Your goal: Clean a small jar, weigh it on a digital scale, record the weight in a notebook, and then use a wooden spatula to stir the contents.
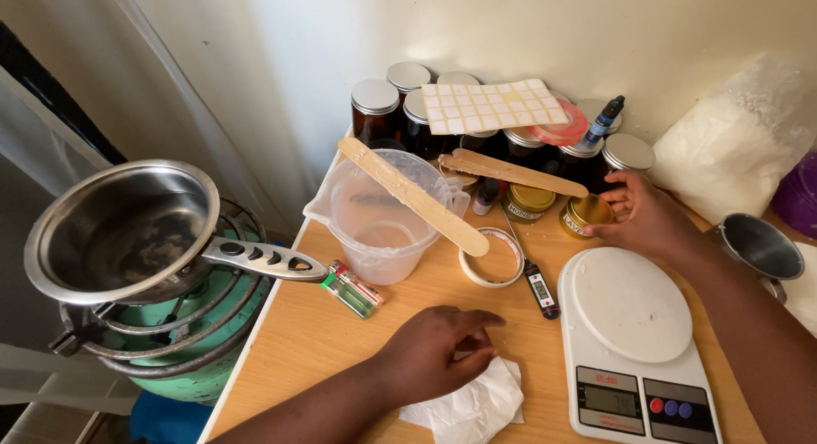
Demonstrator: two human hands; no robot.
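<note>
Left hand [434, 350] is pressing down on a crumpled white tissue [472, 406] near the front edge of the counter [298, 342], grip curled loosely over it. Right hand [647, 214] reaches toward the back, fingers half open around a small gold tin [585, 214], touching it just behind the white kitchen scale [634, 333].

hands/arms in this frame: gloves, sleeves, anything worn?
Both bare. The left hand and right hand show no gloves, and no rings, watch or bracelets are visible. Both forearms are uncovered as far as the frame edge, so no sleeves are in view. No marks, tape or bandages can be seen on either.
</note>
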